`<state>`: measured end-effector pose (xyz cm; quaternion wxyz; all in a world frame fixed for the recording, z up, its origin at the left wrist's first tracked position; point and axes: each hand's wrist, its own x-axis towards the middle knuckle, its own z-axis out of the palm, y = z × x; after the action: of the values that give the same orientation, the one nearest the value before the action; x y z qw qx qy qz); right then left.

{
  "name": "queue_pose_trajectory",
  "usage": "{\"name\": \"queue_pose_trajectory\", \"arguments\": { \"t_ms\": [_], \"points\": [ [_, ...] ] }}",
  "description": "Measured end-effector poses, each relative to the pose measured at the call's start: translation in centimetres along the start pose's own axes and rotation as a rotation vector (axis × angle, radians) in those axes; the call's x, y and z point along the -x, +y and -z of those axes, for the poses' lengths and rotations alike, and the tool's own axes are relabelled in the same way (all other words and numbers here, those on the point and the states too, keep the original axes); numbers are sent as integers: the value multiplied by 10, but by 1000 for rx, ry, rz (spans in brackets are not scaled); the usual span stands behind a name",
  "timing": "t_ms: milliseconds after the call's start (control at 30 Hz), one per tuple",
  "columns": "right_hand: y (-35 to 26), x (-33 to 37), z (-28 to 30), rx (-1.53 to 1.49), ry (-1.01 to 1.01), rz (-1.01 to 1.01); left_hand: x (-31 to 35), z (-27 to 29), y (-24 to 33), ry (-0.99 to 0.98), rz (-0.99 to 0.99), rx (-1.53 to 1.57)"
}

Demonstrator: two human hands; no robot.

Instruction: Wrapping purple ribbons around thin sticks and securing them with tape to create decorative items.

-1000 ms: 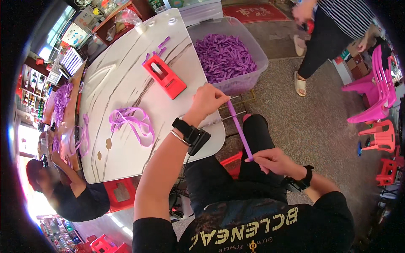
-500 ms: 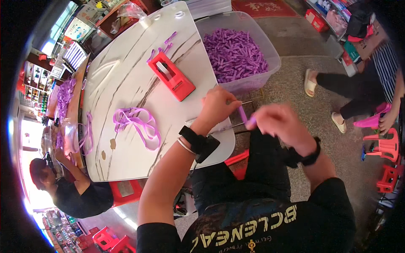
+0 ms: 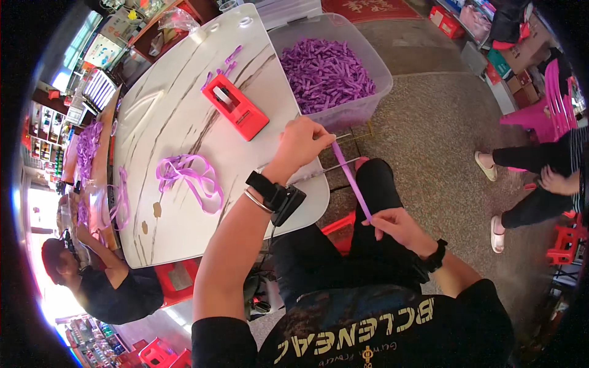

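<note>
A narrow purple ribbon point(image 3: 352, 181) runs straight and taut between my two hands, beyond the table's right edge. Its upper end is pinched in the fingertips of my left hand point(image 3: 305, 141), above the edge of the table. My right hand point(image 3: 397, 228) grips the lower end between thumb and fingers, over my thigh. Thin metal rods point(image 3: 325, 172) stick out from the table edge, passing close to the ribbon. On the tabletop lie a loose tangle of light purple ribbon point(image 3: 173, 170) and a red tape dispenser point(image 3: 248, 122), with several short purple pieces point(image 3: 229, 61) behind it.
A clear plastic bin point(image 3: 383, 86) full of small purple strips stands against the marbled white table point(image 3: 264, 80). Someone in dark clothes point(image 3: 132, 285) sits at the left; another person's legs point(image 3: 521, 196) show at the right. Red stools point(image 3: 178, 283) stand around.
My right hand has drawn down and toward me, and the ribbon now stretches long between my hands. My left hand keeps its pinch. The person at the right has shifted position.
</note>
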<state>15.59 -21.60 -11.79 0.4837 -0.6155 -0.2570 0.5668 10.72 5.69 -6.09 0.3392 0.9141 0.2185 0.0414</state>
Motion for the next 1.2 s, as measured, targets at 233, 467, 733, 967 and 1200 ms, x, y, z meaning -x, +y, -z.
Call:
{"name": "queue_pose_trajectory", "arguments": {
  "t_ms": [233, 467, 733, 967, 1200],
  "points": [
    [-3, 2, -6, -72, -22, 32, 1, -1, -1, -12, 27, 4],
    [-12, 14, -14, -155, 2, 80, 1, -1, -1, -2, 15, 29],
    [-81, 23, -13, 9, 17, 229, 0, -7, -10, 76, -81, -11],
    [-161, -50, -2, 400, 15, 617, -1, -11, -18, 126, -26, 116],
    [-153, -141, 24, 181, 16, 526, 2, -6, -13, 103, 117, 368]
  ]
}}
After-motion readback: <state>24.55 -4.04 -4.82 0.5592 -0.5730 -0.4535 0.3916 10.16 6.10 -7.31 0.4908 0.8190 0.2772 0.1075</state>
